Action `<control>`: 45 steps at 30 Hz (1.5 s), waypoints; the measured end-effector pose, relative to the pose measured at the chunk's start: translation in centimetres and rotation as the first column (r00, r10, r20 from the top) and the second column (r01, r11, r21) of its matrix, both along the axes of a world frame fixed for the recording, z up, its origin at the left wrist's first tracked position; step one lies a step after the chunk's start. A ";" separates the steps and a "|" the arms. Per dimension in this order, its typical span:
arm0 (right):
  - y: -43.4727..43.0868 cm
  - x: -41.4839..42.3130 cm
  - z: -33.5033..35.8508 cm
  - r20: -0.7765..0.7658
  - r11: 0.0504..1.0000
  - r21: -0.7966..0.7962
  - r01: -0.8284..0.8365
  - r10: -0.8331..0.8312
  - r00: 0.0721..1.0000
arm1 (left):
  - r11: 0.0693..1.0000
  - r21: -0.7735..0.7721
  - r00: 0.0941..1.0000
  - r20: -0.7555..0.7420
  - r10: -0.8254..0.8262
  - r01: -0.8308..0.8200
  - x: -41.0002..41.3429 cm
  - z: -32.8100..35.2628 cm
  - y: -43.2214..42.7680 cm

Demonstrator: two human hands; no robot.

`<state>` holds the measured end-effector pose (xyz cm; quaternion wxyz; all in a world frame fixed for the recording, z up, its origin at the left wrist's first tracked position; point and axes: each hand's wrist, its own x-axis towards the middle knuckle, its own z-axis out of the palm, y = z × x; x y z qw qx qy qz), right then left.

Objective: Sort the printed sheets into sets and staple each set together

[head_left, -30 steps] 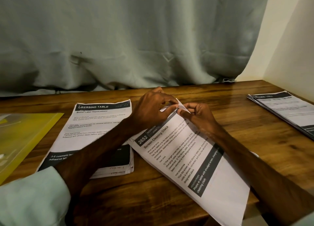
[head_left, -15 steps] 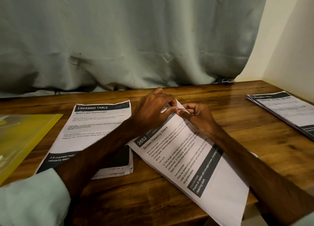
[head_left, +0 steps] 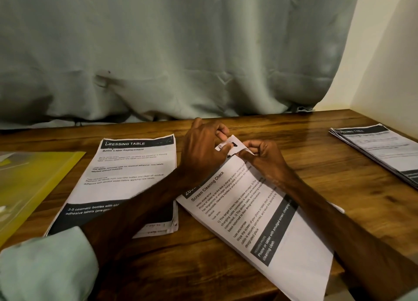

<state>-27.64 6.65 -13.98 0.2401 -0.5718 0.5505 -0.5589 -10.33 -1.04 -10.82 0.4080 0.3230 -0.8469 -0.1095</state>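
Printed sheets point(head_left: 282, 244) lie in three piles in front of a big grey-green curtain point(head_left: 158, 52), on a brown wooden desk point(head_left: 316, 171). A yellow folder point(head_left: 34, 187) lies at the left edge.

Just beside it is the left pile point(head_left: 126, 176). Its top page has a black bar that reads "DRESSING TABLE", with "Bottle Label Replacement" under it. A black band low down has white words that start "3-5 cosmetic bottles".

The middle pile point(head_left: 260, 221) lies slanted near the front edge of the desk. It reads "Screen Cleaning Check". A dark band on it says "Phone or tablet with smudged screen" and "cleaning cloth". An arm hides part of the number by the title.

The right pile point(head_left: 380, 151) lies well apart at the far right, and its writing is too blurry to read.

A pale green sleeve point(head_left: 45, 266) covers the left arm. The left hand point(head_left: 201, 151) and the right hand point(head_left: 264, 158) meet at the far corner point(head_left: 233, 145) of the middle pile. The fingers point(head_left: 220, 128) of both hands pinch that corner, which is bent up off the desk.
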 end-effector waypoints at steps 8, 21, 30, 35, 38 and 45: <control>0.0 0.1 0.1 0.001 1.000 0.009 -0.004 0.004 1.000 | 0.999 -0.051 0.999 0.036 -0.001 0.003 -0.2 -0.2 0.4; 0.1 0.4 0.1 -0.002 1.000 -0.005 -0.014 0.014 1.000 | 0.995 -0.085 0.992 -0.107 -0.063 0.054 0.4 0.1 0.8; 0.2 0.4 0.2 0.046 1.000 0.001 -0.009 0.009 0.999 | 0.986 -0.137 0.989 -0.102 -0.105 0.091 0.1 -0.5 0.2; 0.3 0.4 0.2 0.059 1.000 0.013 -0.011 0.010 0.998 | 0.962 -0.258 0.990 -0.083 -0.113 0.088 0.0 -0.8 -0.1; 0.4 0.4 0.3 0.081 1.000 0.015 -0.019 0.017 0.997 | 0.940 -0.331 0.992 -0.063 -0.107 0.080 -0.2 -1.3 -0.9; 0.2 0.1 0.3 0.073 1.000 0.023 -0.001 -0.001 0.997 | 0.934 -0.330 0.989 -0.016 -0.150 0.136 0.0 -1.0 -1.1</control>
